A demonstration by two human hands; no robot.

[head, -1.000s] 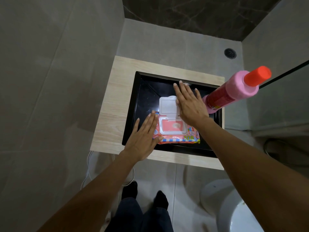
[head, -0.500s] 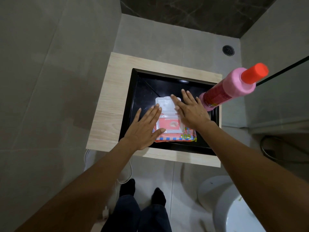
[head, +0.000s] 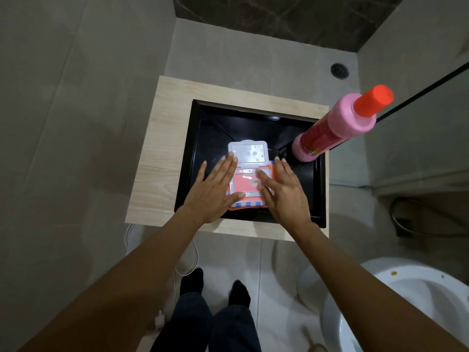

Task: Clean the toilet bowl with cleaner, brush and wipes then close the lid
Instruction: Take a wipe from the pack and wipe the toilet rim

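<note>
Since a second ago, the right hand (head: 284,191) has been drawn back from the open flap onto the wipes pack (head: 250,185), beside the left hand (head: 213,189). Both hands are laid flat with straight fingers; nothing is gripped. The pack is kept in the black tray (head: 203,138), the cleaner bottle (head: 337,125) just beside it, the toilet bowl (head: 406,308) well apart. A wipe is probably to be pulled out next.

I count one pack of wipes (head: 247,189) and one pink cleaner bottle (head: 335,128), both in one black tray (head: 190,158) on one wooden table (head: 157,153). There is one toilet bowl (head: 396,301), one floor drain (head: 339,70), and my two hands: left hand (head: 212,191), right hand (head: 285,193).
</note>
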